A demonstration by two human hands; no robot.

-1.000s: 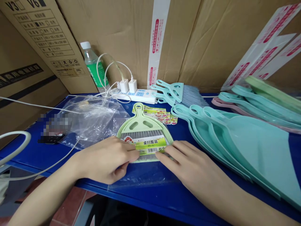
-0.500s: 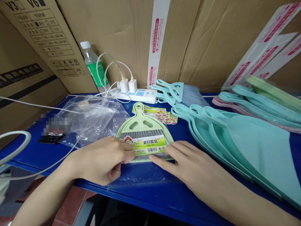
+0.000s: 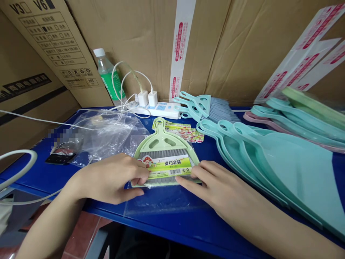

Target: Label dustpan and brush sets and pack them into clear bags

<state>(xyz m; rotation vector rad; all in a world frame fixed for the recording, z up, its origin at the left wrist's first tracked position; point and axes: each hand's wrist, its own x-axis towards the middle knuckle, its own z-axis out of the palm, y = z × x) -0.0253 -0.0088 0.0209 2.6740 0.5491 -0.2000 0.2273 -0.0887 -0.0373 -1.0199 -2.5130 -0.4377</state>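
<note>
A light green mini dustpan with a grey brush and a green-yellow label (image 3: 165, 153) lies on the blue table (image 3: 188, 226), partly over a clear plastic bag (image 3: 164, 201). My left hand (image 3: 113, 178) rests at the dustpan's near left corner, thumb and fingers pinched on its edge. My right hand (image 3: 212, 183) lies at the near right corner, fingers stretched out flat with the tips pressing the dustpan's front edge.
Stacked teal dustpans (image 3: 269, 162) fill the right side, with teal brushes (image 3: 205, 106) behind. A pile of clear bags (image 3: 105, 135), a power strip with chargers (image 3: 156, 106), a water bottle (image 3: 109, 77), loose labels (image 3: 185, 131) and cardboard boxes (image 3: 221, 46) stand around.
My left hand has slid left along the dustpan's front edge, from the middle to the near left corner. My right hand has stayed at the right corner.
</note>
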